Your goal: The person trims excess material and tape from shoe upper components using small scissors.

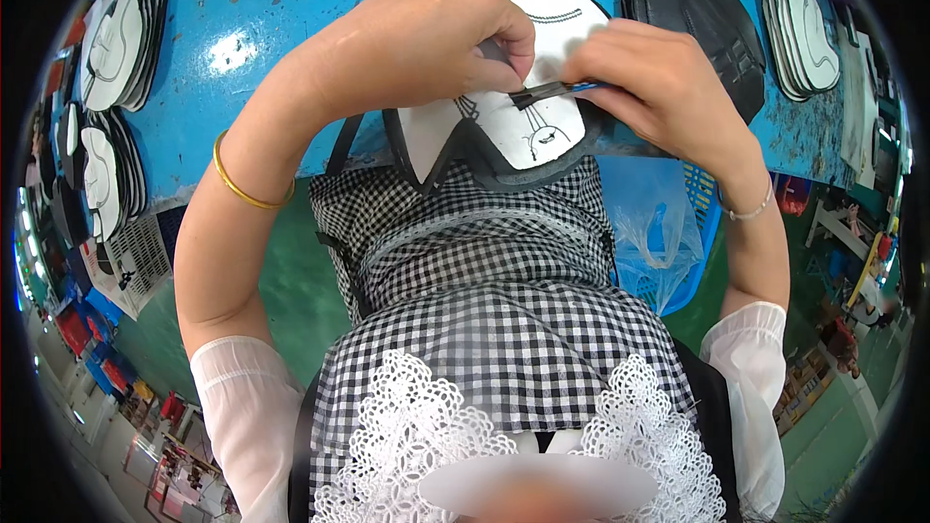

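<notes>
Under L hand (450,44): wht pc (552,15); tool (550,91) in R hand (654,73).

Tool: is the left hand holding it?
No, the right hand grips the tool, its dark tip over the white piece.

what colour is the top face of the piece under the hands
White with black line markings on the piece, showing best in the head view.
</notes>
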